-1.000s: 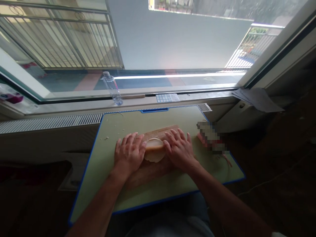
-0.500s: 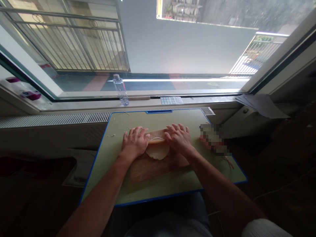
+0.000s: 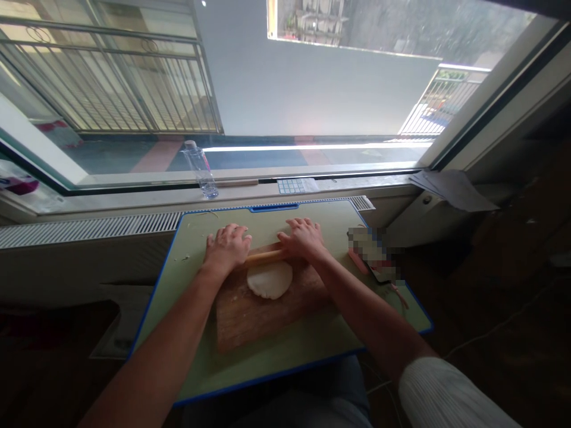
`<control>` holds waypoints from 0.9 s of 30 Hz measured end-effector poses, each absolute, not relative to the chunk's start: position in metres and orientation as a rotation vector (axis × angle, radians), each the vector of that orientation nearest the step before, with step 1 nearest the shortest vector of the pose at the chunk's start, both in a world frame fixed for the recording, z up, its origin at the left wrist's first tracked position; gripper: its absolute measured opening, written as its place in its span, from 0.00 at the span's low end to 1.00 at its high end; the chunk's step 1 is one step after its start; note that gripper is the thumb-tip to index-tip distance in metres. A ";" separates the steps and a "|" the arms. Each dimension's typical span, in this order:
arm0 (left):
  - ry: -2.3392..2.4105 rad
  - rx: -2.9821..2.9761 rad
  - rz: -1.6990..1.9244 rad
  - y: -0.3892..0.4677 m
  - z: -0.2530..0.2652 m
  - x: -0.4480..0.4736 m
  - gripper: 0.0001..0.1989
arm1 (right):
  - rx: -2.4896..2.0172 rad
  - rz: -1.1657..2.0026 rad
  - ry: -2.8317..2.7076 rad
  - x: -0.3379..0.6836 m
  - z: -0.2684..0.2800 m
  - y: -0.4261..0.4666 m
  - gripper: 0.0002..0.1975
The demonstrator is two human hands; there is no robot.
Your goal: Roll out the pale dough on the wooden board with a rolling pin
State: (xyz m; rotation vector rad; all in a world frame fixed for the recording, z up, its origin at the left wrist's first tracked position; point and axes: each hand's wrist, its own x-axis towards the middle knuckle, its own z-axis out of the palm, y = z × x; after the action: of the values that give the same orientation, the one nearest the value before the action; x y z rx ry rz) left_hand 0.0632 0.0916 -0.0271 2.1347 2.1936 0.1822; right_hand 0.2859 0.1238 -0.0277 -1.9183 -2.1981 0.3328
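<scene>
A wooden rolling pin (image 3: 266,257) lies across the far edge of a flat, round piece of white dough (image 3: 270,280). My left hand (image 3: 226,249) presses on the pin's left end, fingers bent over it. At the other end, my right hand (image 3: 304,239) rests with its fingers curled over the pin, hiding that end. Under the dough is a brown wooden cutting board (image 3: 250,324), set at a slant on a light green folding table (image 3: 196,362) with a blue rim.
Right of the board lies a pixelated flat object (image 3: 372,255) with a pinkish strap. A clear plastic bottle (image 3: 203,172) stands on the windowsill near a patterned card (image 3: 294,185). Papers (image 3: 455,189) lie at the sill's right end. Dough scraps (image 3: 182,258) dot the table's left side.
The rolling pin and both hands have moved away from me, from on top of the dough to its far edge, so more dough shows. The whole view has shifted slightly.
</scene>
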 end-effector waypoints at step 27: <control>2.212 2.222 0.290 0.005 -0.028 0.082 0.26 | -1.863 0.122 -2.248 0.302 -0.029 0.025 0.29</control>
State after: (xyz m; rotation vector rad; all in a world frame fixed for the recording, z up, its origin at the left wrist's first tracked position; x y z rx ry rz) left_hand 0.0820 0.0050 -0.0278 2.2217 2.2124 0.2902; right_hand 0.3017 0.0252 -0.0287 -1.8626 -2.2481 0.1215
